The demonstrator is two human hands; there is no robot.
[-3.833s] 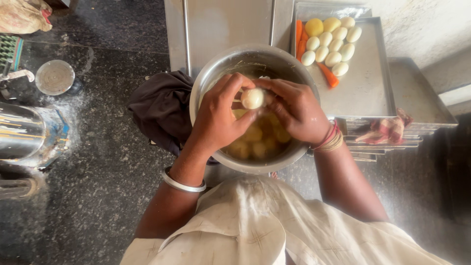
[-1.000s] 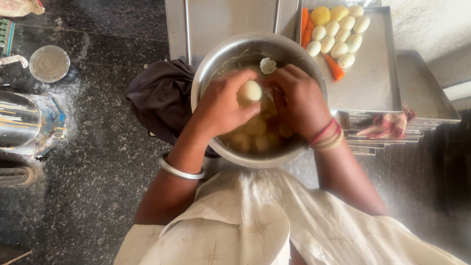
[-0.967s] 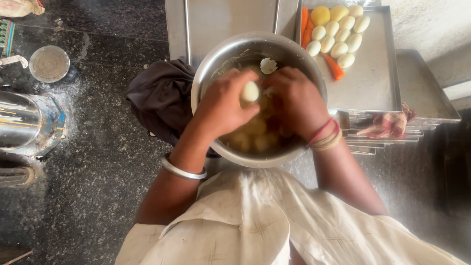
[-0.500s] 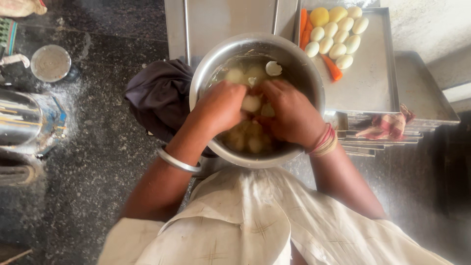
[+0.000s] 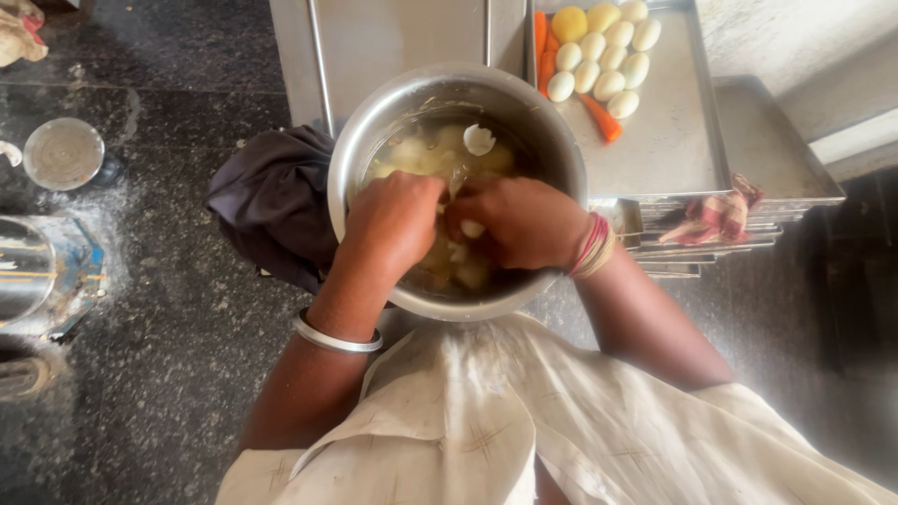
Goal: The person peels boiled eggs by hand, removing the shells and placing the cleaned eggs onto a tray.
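Nearest to you, your pale cream cloth (image 5: pixel 524 421) covers your lap, and both forearms reach forward over it. A plain silver bangle (image 5: pixel 335 337) sits on your left wrist, red and gold thread bands (image 5: pixel 592 245) on your right.

Your left hand (image 5: pixel 393 224) and your right hand (image 5: pixel 522 221) are both down inside the round steel bowl (image 5: pixel 561 150), knuckles up and fingers curled in toward each other. Between them shows a small pale piece (image 5: pixel 472 228), seemingly pinched by your right fingertips; what your left fingers hold, if anything, cannot be told. The bowl holds water with pale boiled eggs (image 5: pixel 412 154) and a white bit of shell (image 5: pixel 479 139) floating near the far wall.

Just left of the bowl, a dark crumpled cloth (image 5: pixel 271 201) lies on the black speckled stone floor (image 5: pixel 168 309). Further left stands a small round steel lid (image 5: pixel 63 153).

Beyond the bowl, on the right, a flat steel tray (image 5: pixel 669 140) tops a stack of trays and carries peeled white eggs (image 5: pixel 608 65), a yellowish potato (image 5: pixel 569 22) and orange carrot pieces (image 5: pixel 603 120). A checked rag (image 5: pixel 716 217) hangs at the stack's edge.
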